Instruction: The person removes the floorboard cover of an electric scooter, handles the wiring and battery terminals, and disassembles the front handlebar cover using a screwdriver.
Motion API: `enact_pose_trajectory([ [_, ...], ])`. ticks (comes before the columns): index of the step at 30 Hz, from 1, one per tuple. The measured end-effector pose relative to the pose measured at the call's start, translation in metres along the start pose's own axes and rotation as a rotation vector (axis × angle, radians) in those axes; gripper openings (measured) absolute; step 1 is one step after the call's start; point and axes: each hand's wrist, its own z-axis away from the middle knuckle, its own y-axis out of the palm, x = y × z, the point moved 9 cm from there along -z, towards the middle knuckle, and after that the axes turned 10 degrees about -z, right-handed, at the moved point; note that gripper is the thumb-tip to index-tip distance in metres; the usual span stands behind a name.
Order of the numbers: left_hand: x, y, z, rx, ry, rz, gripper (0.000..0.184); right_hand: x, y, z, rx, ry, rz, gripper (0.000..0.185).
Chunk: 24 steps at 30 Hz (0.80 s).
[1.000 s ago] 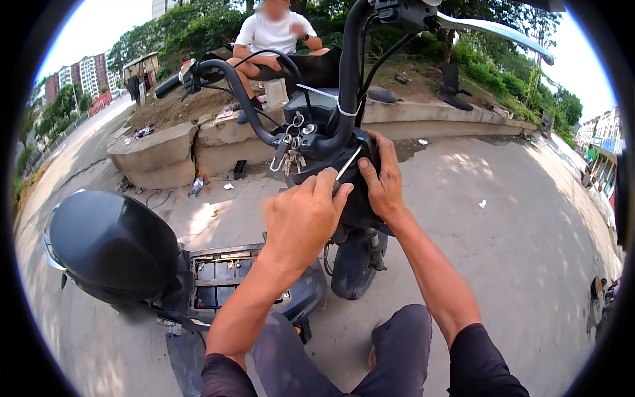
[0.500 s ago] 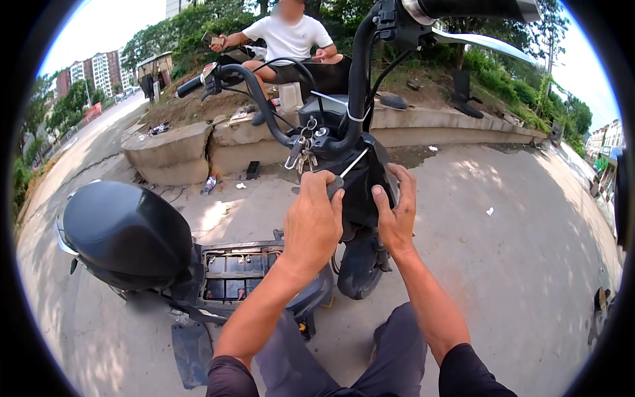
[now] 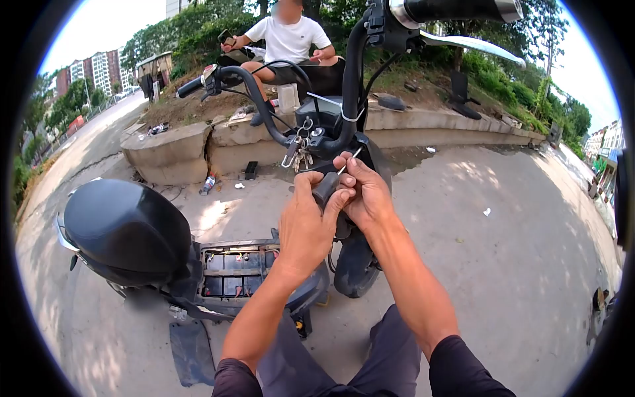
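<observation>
A screwdriver with a thick dark handle and thin metal shaft is held up in front of the electric scooter's black front panel. My left hand wraps its thumb and fingers around the handle. With thumb and fingertips, my right hand pinches the shaft near its tip, which points up and to the right. Whether a small part sits between those fingertips I cannot make out. Just above, a bunch of keys hangs at the ignition below the handlebar.
The scooter's open floor compartment shows batteries and wires, with the black seat to its left. A dark flat panel lies on the ground. Beyond a low concrete kerb sits a person in a white shirt, holding a phone.
My right hand has moved left from beside the front panel and closed on the screwdriver's shaft. My left hand has shifted slightly with the handle. The seated person's phone hand has moved to the right.
</observation>
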Motion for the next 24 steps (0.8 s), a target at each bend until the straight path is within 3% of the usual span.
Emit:
enact_pose_trajectory([
  [2,-0.038,-0.015,0.012,-0.159,0.324,-0.384,0.044,-0.001,-0.004,-0.002,-0.052,-0.023,-0.029,0.022],
  [5,-0.03,-0.007,0.017,-0.161,0.357,-0.491,0.029,-0.002,-0.015,-0.003,-0.109,-0.041,-0.005,0.022],
  [8,-0.006,0.002,0.008,0.079,0.056,-0.605,0.022,-0.008,-0.024,-0.009,-0.038,0.05,0.025,0.021],
  [11,0.009,-0.002,-0.002,0.023,0.033,-0.62,0.027,-0.006,0.012,0.008,-0.053,-0.001,-0.073,0.02],
  [14,0.005,-0.001,0.003,0.11,0.016,-0.508,0.02,-0.005,-0.001,-0.001,-0.025,-0.032,-0.014,0.019],
  [17,-0.04,-0.017,0.015,-0.101,0.286,-0.308,0.024,-0.008,-0.02,-0.01,-0.077,-0.021,-0.058,0.019],
  [18,-0.034,-0.009,0.018,-0.053,0.315,-0.396,0.034,-0.01,-0.021,-0.012,-0.077,-0.009,-0.094,0.019],
  [21,-0.021,-0.006,0.014,-0.093,0.304,-0.374,0.033,-0.015,-0.014,-0.009,-0.008,0.068,-0.107,0.02],
  [24,0.004,0.007,0.001,0.175,0.069,-0.519,0.034,-0.007,0.008,0.001,0.048,0.034,-0.145,0.022],
])
